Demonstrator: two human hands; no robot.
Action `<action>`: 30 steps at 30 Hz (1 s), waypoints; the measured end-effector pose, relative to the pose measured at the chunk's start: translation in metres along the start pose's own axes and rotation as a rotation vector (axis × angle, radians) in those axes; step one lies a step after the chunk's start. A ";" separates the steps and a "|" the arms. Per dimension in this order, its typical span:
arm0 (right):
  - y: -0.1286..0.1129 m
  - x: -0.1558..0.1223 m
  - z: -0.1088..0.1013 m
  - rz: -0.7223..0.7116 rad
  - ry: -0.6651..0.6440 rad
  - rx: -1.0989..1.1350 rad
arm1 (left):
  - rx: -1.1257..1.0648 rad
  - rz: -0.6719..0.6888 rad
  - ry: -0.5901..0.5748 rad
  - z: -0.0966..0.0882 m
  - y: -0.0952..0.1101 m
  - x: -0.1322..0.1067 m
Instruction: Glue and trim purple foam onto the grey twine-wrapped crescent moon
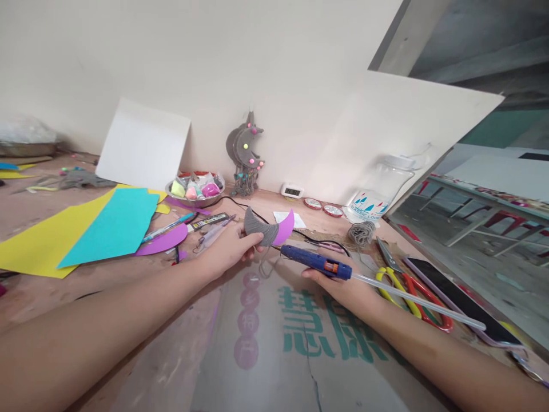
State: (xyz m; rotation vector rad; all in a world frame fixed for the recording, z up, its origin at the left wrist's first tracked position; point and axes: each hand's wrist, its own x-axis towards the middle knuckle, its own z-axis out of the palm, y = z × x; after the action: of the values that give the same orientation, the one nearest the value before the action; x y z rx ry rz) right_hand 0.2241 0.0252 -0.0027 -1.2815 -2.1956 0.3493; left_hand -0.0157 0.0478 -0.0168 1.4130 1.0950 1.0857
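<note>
Between the fingers of my left hand (229, 250) is a purple paper crescent (285, 227), most of it wrapped in grey yarn (262, 230); its right tip is bare purple. A loose strand of the yarn hangs below it. My right hand (338, 286) is wrapped round a blue hot glue gun (315, 261), whose nozzle points left and meets the crescent's lower edge. A long clear glue stick (420, 300) sticks out of the gun's back end. Under both hands lies a printed board (261, 377) with green characters and purple circles.
Yellow paper (38, 243) and blue paper (115, 226) lie at left, near a bowl (195, 200) of colored clay. A finished-looking moon hanging (247, 151) is on the wall. At right are a yarn ball (361, 233), scissors (429, 297), a phone (458, 297) and a clear jar (380, 189).
</note>
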 end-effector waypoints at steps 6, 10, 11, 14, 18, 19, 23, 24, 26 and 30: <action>0.001 -0.001 0.001 0.011 0.000 0.008 | 0.018 0.001 -0.004 -0.001 0.001 0.000; 0.002 -0.001 0.001 0.008 0.014 0.006 | 0.021 -0.011 -0.004 -0.001 0.001 0.000; 0.002 -0.001 0.001 0.009 0.011 0.004 | 0.019 -0.011 -0.006 -0.001 0.001 0.000; 0.003 -0.001 0.002 0.010 0.013 0.002 | 0.011 -0.013 -0.008 -0.001 0.001 -0.001; 0.004 -0.002 0.003 0.013 0.050 -0.011 | 0.011 -0.018 -0.017 0.000 0.003 -0.002; 0.004 -0.002 0.003 0.016 0.050 -0.018 | 0.012 -0.016 -0.021 0.000 0.004 -0.002; 0.005 -0.002 0.003 0.013 0.036 -0.042 | 0.022 -0.019 -0.029 -0.001 0.003 -0.002; 0.005 -0.002 0.003 0.010 0.038 -0.047 | 0.023 -0.019 -0.029 -0.001 0.003 -0.001; 0.005 -0.002 0.003 0.005 0.047 -0.058 | 0.023 -0.016 -0.029 -0.002 0.002 -0.001; 0.006 -0.002 0.002 0.046 0.060 -0.075 | 0.021 -0.008 -0.028 -0.002 0.002 -0.002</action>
State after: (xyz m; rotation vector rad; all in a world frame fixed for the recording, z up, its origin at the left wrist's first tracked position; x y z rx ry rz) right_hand 0.2279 0.0271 -0.0084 -1.3664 -2.1498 0.2456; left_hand -0.0174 0.0463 -0.0146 1.4347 1.0941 1.0490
